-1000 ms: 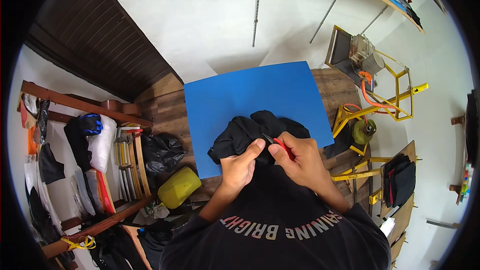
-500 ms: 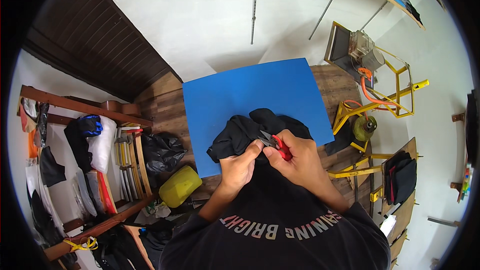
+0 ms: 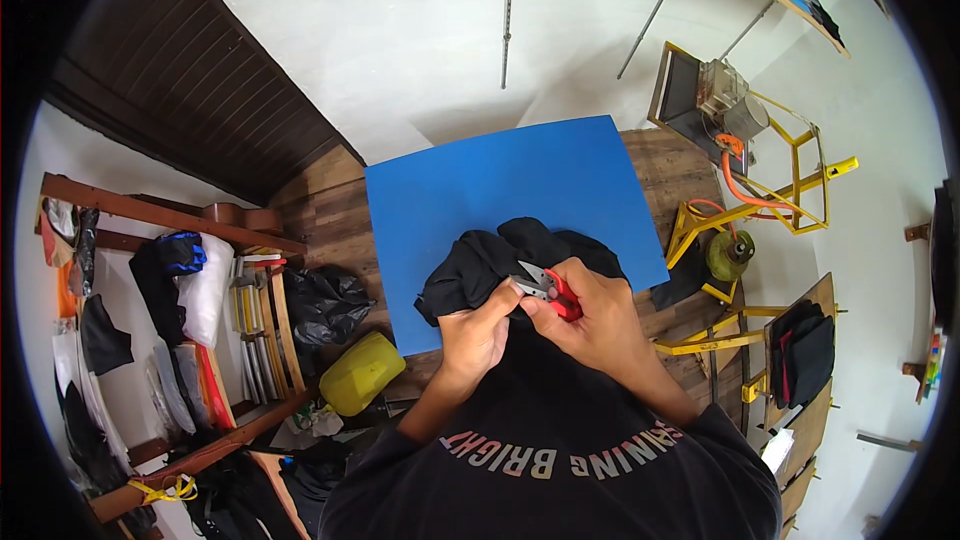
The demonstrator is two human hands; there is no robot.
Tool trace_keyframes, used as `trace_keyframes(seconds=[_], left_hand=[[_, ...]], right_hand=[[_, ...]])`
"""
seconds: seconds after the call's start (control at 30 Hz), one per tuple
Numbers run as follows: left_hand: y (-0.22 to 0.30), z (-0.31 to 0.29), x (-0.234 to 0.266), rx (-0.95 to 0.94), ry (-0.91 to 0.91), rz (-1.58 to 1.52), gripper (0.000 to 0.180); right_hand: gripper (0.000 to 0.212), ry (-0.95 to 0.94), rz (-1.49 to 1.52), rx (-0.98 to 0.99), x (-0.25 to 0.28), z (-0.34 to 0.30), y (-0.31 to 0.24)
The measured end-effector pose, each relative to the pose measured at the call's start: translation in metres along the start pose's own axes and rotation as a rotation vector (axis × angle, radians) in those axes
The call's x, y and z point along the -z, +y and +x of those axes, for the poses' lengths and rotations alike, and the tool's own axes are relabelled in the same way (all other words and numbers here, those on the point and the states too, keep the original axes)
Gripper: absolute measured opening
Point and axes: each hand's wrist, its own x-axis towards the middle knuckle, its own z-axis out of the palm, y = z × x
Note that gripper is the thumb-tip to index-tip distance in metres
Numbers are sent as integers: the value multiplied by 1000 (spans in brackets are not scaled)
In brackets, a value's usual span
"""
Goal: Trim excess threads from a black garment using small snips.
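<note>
A bunched black cloth [image 3: 470, 265] lies on the near part of a blue tabletop [image 3: 500, 175]. My left hand [image 3: 474, 342] is closed on the cloth's near edge, thumb on top. In my right hand [image 3: 601, 325] is a pair of red-handled thread snips [image 3: 564, 297], gripped between thumb and fingers. Their grey blades stand apart and point left and away from me, close to my left thumb tip. Whether the blades touch the cloth is hard to make out.
To the left stand a wooden rack [image 3: 200, 450] with cloths and bags, a black plastic bag [image 3: 325, 305] and a yellow-green container [image 3: 361, 373]. On the right are a yellow metal frame [image 3: 745, 210], a green gas cylinder [image 3: 728, 258] and a board with black cloth pieces [image 3: 803, 355].
The snips' blades have turned slightly and show wider apart. My right thumb has shifted a little to the left; the cloth and my left hand are nearly still.
</note>
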Motion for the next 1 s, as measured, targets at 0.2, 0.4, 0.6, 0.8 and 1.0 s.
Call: trace_keyframes(seconds=[0.2, 0.4, 0.6, 0.8, 1.0], left_hand=[[-1, 0, 1, 11, 26, 7, 30], [0, 2, -2, -2, -4, 20, 32], [0, 4, 5, -24, -83, 43, 33], [3, 4, 4, -8, -108, 52, 34], [8, 10, 3, 76, -74, 37, 33]], right_hand=[[27, -21, 12, 6, 1, 0, 0], [26, -32, 37, -5, 1, -1, 1], [29, -85, 81, -61, 4, -1, 0], [31, -81, 179, -138, 3, 0, 0], [30, 74, 402, -217, -2, 2, 17]])
